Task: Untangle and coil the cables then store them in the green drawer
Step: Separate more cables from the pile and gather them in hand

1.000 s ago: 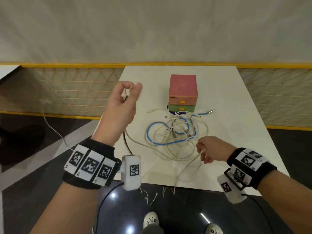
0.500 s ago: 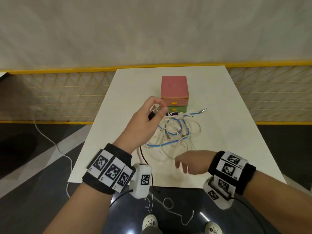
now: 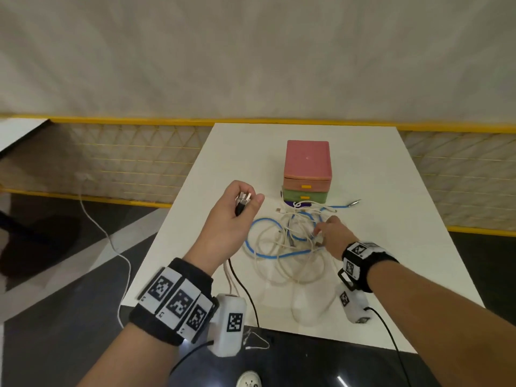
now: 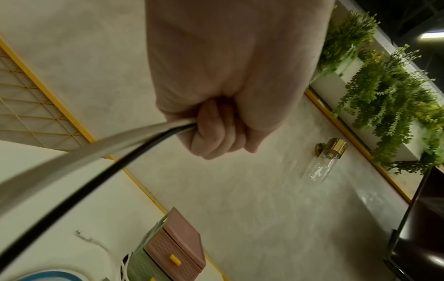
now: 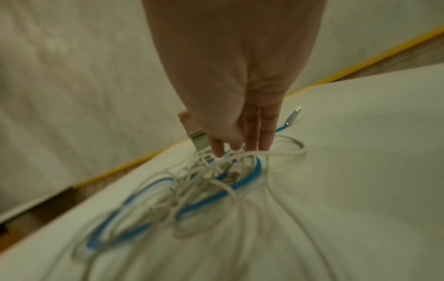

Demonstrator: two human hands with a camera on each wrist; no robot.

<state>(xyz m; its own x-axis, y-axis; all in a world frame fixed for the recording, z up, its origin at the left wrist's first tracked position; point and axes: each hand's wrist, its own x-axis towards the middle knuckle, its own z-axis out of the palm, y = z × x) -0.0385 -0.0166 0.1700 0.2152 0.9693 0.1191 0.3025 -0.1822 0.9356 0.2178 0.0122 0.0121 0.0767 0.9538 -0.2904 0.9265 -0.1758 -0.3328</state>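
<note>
A tangle of white cables (image 3: 284, 247) and a blue cable (image 3: 258, 223) lies on the white table (image 3: 391, 219) in front of a small drawer unit. Its green drawer (image 3: 304, 195) sits shut under the pink top (image 3: 307, 160). My left hand (image 3: 247, 201) is raised left of the tangle and grips the plug ends of a black cable (image 4: 100, 175) and a white cable (image 4: 79, 154), which hang below the fist. My right hand (image 5: 230, 150) reaches into the tangle with straight fingers (image 3: 318, 233), tips touching the white strands. The blue cable's metal plug (image 5: 291, 116) lies just beyond.
The table's near edge (image 3: 307, 331) is close to my wrists, and cable loops hang over it. A yellow-railed mesh fence (image 3: 125, 163) runs behind the table. A white cord (image 3: 111, 241) trails on the dark floor at the left.
My left hand came down and toward the middle, still holding the plug ends. My right hand let go of the white cable near the front edge and moved forward into the tangle.
</note>
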